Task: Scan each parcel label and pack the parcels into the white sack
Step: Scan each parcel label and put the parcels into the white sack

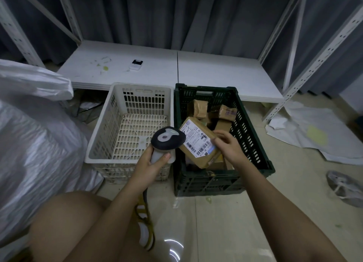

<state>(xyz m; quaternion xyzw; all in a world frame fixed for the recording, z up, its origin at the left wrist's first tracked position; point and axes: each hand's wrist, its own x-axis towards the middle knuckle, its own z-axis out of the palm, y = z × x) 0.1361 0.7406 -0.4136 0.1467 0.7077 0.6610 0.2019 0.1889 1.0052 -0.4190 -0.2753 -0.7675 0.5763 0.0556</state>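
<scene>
Two crates sit side by side on the floor before us: a white crate [110, 143] on the left and a dark green crate [253, 139] on the right, which holds several brown parcels [200, 106]. Our right hand [228, 145] has its grip closed on the near right end of one brown parcel [198, 143], fingers curled over its edge, holding it tilted above the green crate with its white label [196, 141] facing up. Our left hand [152, 163] has its grip wrapped round the pale handle of the scanner [168, 138], whose dark head sits just left of the parcel, touching or nearly touching the label's left edge; we cannot tell which. The white sack [33, 135] bulges at far left, beside the white crate, well apart from the held parcel. A low white shelf [216, 73] runs behind both crates.
</scene>
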